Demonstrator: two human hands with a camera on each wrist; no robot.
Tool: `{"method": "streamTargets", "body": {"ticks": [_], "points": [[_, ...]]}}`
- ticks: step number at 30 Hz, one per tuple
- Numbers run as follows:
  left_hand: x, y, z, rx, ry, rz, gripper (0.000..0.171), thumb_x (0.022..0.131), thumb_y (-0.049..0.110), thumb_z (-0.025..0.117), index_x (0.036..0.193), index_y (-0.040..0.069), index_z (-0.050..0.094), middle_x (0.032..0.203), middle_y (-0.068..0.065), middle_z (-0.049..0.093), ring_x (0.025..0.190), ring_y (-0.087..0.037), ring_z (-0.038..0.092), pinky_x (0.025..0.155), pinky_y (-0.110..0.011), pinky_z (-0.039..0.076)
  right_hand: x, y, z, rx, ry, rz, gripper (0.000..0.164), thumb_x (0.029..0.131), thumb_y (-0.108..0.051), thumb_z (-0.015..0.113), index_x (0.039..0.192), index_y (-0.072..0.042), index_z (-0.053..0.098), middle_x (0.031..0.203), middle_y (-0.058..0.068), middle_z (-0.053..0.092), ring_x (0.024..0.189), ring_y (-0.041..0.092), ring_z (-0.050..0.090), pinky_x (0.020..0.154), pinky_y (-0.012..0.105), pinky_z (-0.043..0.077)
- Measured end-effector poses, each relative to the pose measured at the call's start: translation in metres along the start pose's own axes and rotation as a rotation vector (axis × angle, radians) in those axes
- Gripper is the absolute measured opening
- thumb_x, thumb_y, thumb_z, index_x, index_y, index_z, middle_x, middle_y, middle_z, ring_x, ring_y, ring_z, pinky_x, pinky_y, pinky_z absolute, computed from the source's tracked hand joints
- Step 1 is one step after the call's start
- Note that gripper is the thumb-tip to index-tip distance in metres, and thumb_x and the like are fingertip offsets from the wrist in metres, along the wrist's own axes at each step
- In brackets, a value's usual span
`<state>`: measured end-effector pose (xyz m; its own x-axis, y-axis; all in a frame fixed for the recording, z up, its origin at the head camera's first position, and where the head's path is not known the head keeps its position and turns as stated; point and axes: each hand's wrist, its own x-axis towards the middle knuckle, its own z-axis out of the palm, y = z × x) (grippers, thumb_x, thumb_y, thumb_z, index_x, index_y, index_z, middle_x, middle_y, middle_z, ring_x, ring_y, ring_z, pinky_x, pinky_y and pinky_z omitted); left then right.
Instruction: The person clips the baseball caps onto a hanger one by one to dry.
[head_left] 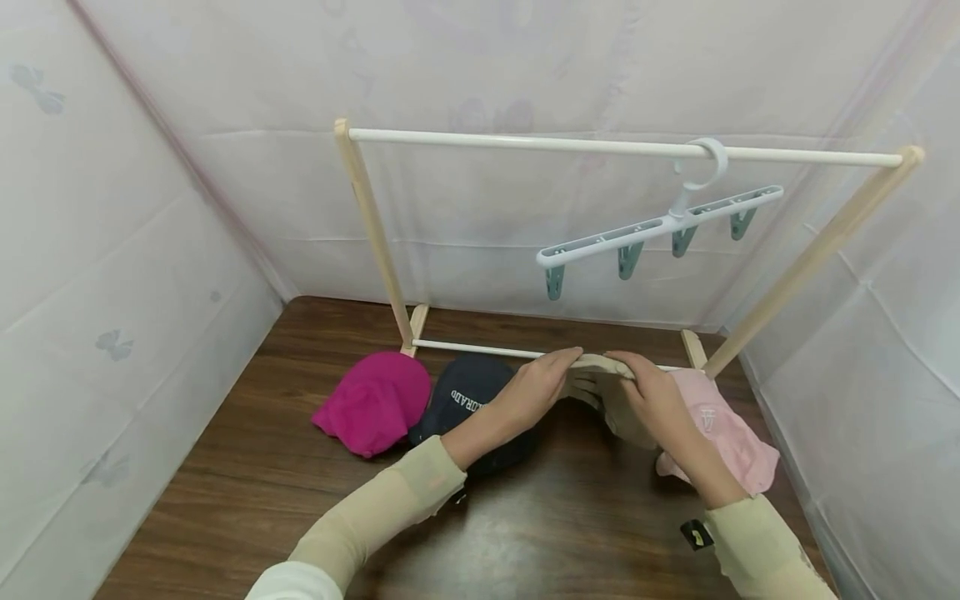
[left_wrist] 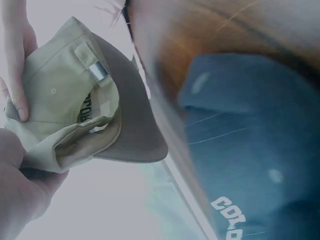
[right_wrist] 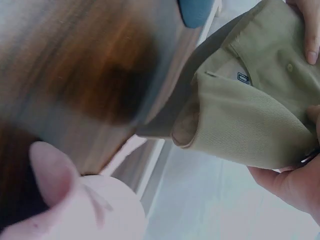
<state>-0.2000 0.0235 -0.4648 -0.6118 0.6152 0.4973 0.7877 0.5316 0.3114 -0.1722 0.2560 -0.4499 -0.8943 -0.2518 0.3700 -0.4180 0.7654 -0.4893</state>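
- Beige cap (head_left: 628, 417): held above the table (head_left: 517, 542) in both hands, between the dark cap (head_left: 480, 379) and the pink cap (head_left: 727, 433), in front of the rack's lower rod (head_left: 476, 348).
- Long axis, crown (left_wrist: 52, 75) to brim (left_wrist: 132, 100): left to right in the left wrist view, with the brim toward the lower right; in the right wrist view, the brim lies at the left, the crown at the right. Brim thus turned toward the table, crown toward the hands. Brim's direction not clear in the head view.
- Strap (left_wrist: 85, 60) with metal buckle (left_wrist: 98, 71): on the crown's edge, beside the brim; dark lettering near it.
- Left hand (head_left: 528, 390): gripping the crown, fingers bent about its fabric.
- Right hand (head_left: 656, 400): pinching the crown opposite, thumb on one face, fingers beneath.
- Magenta cap (head_left: 375, 404): on the table, left of the dark cap, which bears white lettering.
- Hanger (head_left: 656, 227): hooked on the upper rod (head_left: 510, 142), four clips hanging down.
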Motion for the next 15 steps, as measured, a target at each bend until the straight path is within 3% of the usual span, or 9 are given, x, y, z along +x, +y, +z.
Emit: {"method": "streamTargets", "body": {"ticks": [3,8,15], "points": [[0.007,0.002,-0.005,-0.003,0.019,-0.001,0.041,0.103,-0.003,0.051,0.144,-0.003,0.048,0.139,-0.018,0.059,0.126,-0.027,0.061,0.100,-0.030,0.053,0.006,-0.002,-0.006,-0.007,-0.002,0.008,0.037,0.097,0.007,0.059,0.132,-0.005,0.062,0.123,0.021,0.068,0.067,0.021,0.055,0.064,0.040,0.049],[0.022,0.005,-0.013,-0.030,0.047,0.003,0.039,0.104,-0.004,0.048,0.143,-0.003,0.047,0.138,-0.017,0.059,0.125,-0.026,0.062,0.099,-0.029,0.054,0.019,-0.005,-0.018,-0.012,0.055,-0.006,0.036,0.096,0.007,0.061,0.130,-0.006,0.064,0.114,0.020,0.071,0.060,0.018,0.048,0.059,0.036,0.044],[0.039,0.009,-0.024,-0.038,0.109,0.013,0.036,0.104,-0.003,0.051,0.140,-0.003,0.051,0.132,-0.017,0.063,0.121,-0.026,0.064,0.096,-0.031,0.056,0.031,-0.009,-0.033,-0.005,0.107,-0.025,0.030,0.097,0.004,0.061,0.127,-0.004,0.066,0.111,0.023,0.072,0.079,0.031,0.066,0.067,0.047,0.054]]}}
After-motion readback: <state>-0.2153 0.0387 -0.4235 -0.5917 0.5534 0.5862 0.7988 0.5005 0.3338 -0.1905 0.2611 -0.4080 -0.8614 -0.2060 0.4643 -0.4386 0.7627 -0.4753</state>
